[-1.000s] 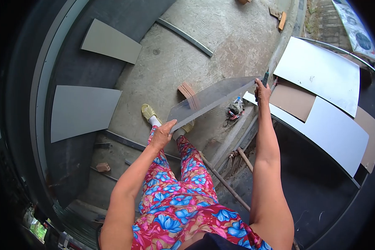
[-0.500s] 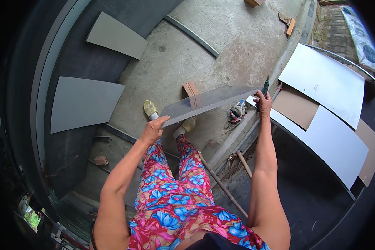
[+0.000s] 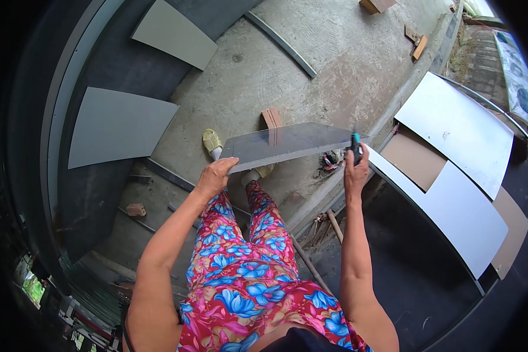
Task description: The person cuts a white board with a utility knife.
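A clear, see-through plastic sheet (image 3: 287, 144) is held up at waist height in front of me, with a pale edge along its near side. My left hand (image 3: 217, 174) grips its left corner, thumb on top. At the sheet's right end, my right hand (image 3: 356, 170) is closed around a utility knife (image 3: 355, 148) with a black and teal handle, its slim tip pointing away from me. The fingers of that hand sit right by the sheet's end. Through the sheet a reddish brick (image 3: 271, 118) on the floor shows.
Grey panels (image 3: 120, 126) lean on the dark surface to the left. White sheets (image 3: 452, 132) and brown board lie on a dark table at the right. Metal bars (image 3: 281, 44) and a loose brick (image 3: 136, 209) lie on the concrete floor, near my yellow slippers (image 3: 212, 140).
My right hand has moved left and slightly down along the sheet's end, bringing the knife with it. The sheet is tilted flatter and shows more of its face. My left hand keeps its hold.
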Demonstrator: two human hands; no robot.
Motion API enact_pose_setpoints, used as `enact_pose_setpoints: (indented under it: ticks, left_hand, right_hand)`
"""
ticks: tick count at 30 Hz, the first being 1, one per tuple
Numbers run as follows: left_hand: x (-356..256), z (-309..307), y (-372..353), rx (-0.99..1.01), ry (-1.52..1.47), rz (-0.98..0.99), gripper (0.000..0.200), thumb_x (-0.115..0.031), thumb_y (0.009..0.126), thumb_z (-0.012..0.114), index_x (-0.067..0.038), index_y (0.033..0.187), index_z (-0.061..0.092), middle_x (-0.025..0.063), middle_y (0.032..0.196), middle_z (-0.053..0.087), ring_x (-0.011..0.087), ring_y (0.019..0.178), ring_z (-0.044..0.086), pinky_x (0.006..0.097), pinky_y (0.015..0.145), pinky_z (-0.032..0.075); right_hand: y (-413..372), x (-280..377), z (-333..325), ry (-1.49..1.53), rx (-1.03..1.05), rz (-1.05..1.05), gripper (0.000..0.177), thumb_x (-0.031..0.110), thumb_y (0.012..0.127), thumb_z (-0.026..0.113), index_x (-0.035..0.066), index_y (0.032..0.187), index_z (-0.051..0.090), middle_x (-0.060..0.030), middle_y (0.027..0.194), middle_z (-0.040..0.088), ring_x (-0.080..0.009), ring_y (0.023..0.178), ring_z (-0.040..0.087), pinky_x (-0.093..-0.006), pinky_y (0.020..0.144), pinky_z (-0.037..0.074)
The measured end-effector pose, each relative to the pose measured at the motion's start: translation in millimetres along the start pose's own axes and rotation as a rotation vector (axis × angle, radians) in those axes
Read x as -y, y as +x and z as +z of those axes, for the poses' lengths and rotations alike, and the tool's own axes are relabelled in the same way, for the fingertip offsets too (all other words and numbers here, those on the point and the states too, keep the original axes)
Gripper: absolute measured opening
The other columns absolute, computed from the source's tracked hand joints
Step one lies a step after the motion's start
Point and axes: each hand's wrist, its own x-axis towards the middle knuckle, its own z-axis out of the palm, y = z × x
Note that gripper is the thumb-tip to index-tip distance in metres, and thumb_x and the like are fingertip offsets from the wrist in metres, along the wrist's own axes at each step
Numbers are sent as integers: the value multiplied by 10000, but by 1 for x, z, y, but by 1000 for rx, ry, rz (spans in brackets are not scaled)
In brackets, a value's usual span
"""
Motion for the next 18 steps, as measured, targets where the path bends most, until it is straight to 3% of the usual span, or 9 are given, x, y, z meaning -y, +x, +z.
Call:
enact_pose_setpoints:
  ticks: [1, 2, 3, 5, 6, 7, 10, 18]
  left_hand:
    - [-3, 4, -1, -7, -4, 1, 508, 120, 668, 544, -56, 1143, 575, 157, 1127, 613, 315, 1064, 580, 388, 924, 472]
    - [-6, 9, -3, -15, -9, 3, 512, 121, 666, 543, -57, 1145, 574, 156, 1128, 613, 313, 1062, 581, 390, 923, 472]
    - [-8, 13, -4, -25, 2, 8, 511, 122, 665, 544, -55, 1144, 575, 157, 1128, 613, 312, 1061, 582, 391, 920, 473]
    - [-11, 21, -6, -45, 24, 19, 510, 124, 664, 546, -52, 1142, 577, 158, 1130, 612, 310, 1060, 584, 392, 914, 476]
    - [-13, 22, -6, -57, 26, 31, 473, 113, 685, 540, -41, 1130, 583, 169, 1110, 619, 321, 1045, 590, 396, 907, 480]
    - [-17, 22, -6, -69, 27, 42, 437, 101, 705, 533, -31, 1118, 590, 181, 1090, 625, 332, 1031, 595, 400, 899, 484]
    - [-18, 25, -7, -96, 28, 58, 381, 72, 745, 514, -17, 1106, 594, 200, 1069, 630, 349, 1012, 603, 405, 895, 486]
    - [-7, 39, -12, -121, 29, 70, 359, 48, 768, 496, -20, 1107, 593, 212, 1083, 625, 361, 1008, 604, 405, 916, 476]
  right_hand:
    - [-13, 37, -12, 73, 212, 139, 416, 205, 865, 601, 106, 1252, 482, -180, 941, 618, -255, 785, 618, -365, 696, 476]
    - [-27, 55, -13, 39, 319, 116, 418, 186, 857, 603, 113, 1251, 481, -182, 991, 626, -277, 828, 631, -374, 736, 480]
    - [-44, 57, -7, -5, 323, -101, 429, 177, 848, 610, 115, 1252, 482, -158, 999, 630, -291, 851, 640, -372, 744, 491]
    - [-76, 88, -4, -10, 432, -257, 478, 195, 828, 630, 179, 1279, 473, -147, 1021, 592, -343, 885, 617, -397, 752, 502]
    - [-88, 105, -6, -115, 577, -204, 504, 160, 829, 642, 178, 1300, 463, -116, 1072, 592, -296, 926, 616, -364, 776, 491]
    - [-97, 116, -3, -180, 679, -184, 514, 190, 830, 636, 211, 1309, 451, -127, 1019, 585, -332, 894, 606, -391, 754, 495]
    - [-112, 132, 9, -270, 776, -209, 497, 255, 850, 615, 231, 1315, 443, -130, 947, 571, -351, 845, 601, -425, 697, 489]
    - [-106, 106, 14, -365, 669, -156, 470, 293, 870, 589, 259, 1319, 457, -123, 932, 576, -336, 849, 600, -420, 708, 483]
